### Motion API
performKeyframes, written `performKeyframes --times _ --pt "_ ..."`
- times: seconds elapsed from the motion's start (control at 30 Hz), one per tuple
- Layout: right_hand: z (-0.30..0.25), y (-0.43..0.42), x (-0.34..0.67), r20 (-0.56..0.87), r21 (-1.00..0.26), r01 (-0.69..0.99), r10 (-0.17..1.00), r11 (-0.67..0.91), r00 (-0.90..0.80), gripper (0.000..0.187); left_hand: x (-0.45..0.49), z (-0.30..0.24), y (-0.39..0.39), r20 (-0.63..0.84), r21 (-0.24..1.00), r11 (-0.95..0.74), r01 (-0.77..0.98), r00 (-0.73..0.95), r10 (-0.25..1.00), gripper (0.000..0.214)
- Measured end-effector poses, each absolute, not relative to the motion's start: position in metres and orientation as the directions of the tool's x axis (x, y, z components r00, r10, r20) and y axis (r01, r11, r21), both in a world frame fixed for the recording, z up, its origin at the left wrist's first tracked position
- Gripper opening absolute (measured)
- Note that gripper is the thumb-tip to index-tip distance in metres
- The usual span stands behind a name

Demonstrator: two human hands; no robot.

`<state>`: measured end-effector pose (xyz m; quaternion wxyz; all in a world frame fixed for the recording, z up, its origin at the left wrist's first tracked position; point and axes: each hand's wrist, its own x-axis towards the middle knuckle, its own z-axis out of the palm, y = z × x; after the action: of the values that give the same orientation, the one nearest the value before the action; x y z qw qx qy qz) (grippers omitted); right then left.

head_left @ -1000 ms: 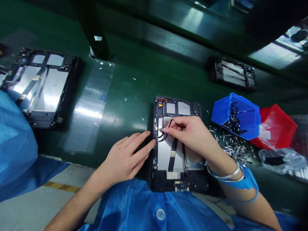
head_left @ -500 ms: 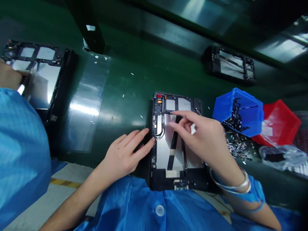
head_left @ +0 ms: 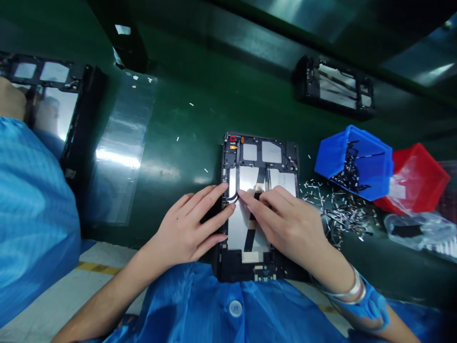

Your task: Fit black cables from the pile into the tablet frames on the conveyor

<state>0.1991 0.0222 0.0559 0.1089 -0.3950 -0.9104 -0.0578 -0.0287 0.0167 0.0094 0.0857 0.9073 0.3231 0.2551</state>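
An opened tablet frame (head_left: 272,153) lies on the green belt in front of me, its silver inner plate and black flex strips showing. My left hand (head_left: 189,228) lies flat at the frame's left edge, fingers stretched out and tips on the rim. My right hand (head_left: 285,221) rests flat on the inner plate, fingers extended. Its fingertips press down on a curved black cable (head_left: 233,196) near the frame's left side. Neither hand grips anything.
A blue bin (head_left: 357,162) of black parts and a red bin (head_left: 416,178) stand at the right, with small scraps (head_left: 335,209) scattered beside them. Another frame (head_left: 333,88) lies farther back. At the left, a co-worker's blue sleeve (head_left: 32,214) and hand reach a third frame (head_left: 53,90). A clear film (head_left: 121,147) lies between.
My right hand came down from the frame's upper bar and now lies flat, pressing the black cable near the left side. The left hand slid slightly further onto the frame's edge.
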Motion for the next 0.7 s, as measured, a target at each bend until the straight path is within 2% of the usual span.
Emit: performKeyframes --times 0.13,0.3,0.43,0.53,0.6,0.7 --pt "0.054 0.027 0.199 0.217 0.082 0.722 0.695 0.687 -0.686 0.031 -0.029 0.009 0.018 0.401 0.382 -0.769 0.513 0.657 0.638 0.038" --pt "0.052 0.044 0.193 0.202 0.156 0.768 0.741 0.622 -0.641 0.033 -0.029 0.009 0.020 0.397 0.409 -0.769 0.492 0.662 0.635 0.038" --pt "0.059 0.044 0.199 0.239 0.121 0.804 0.769 0.582 -0.593 0.033 -0.033 0.010 0.014 0.424 0.433 -0.758 0.488 0.631 0.649 0.043" --pt "0.065 0.025 0.217 0.300 -0.015 0.888 0.850 0.459 -0.434 0.033 -0.034 0.010 -0.001 0.434 0.579 -0.612 0.539 0.432 0.791 0.049" --pt "0.063 0.006 0.231 0.324 -0.086 0.949 0.909 0.304 -0.262 0.036 -0.031 0.009 -0.015 0.359 0.663 -0.460 0.591 0.288 0.888 0.048" --pt "0.051 -0.019 0.245 0.258 -0.112 0.990 0.964 0.090 -0.058 0.040 -0.019 0.007 -0.036 0.252 0.684 -0.372 0.627 0.275 0.928 0.046"
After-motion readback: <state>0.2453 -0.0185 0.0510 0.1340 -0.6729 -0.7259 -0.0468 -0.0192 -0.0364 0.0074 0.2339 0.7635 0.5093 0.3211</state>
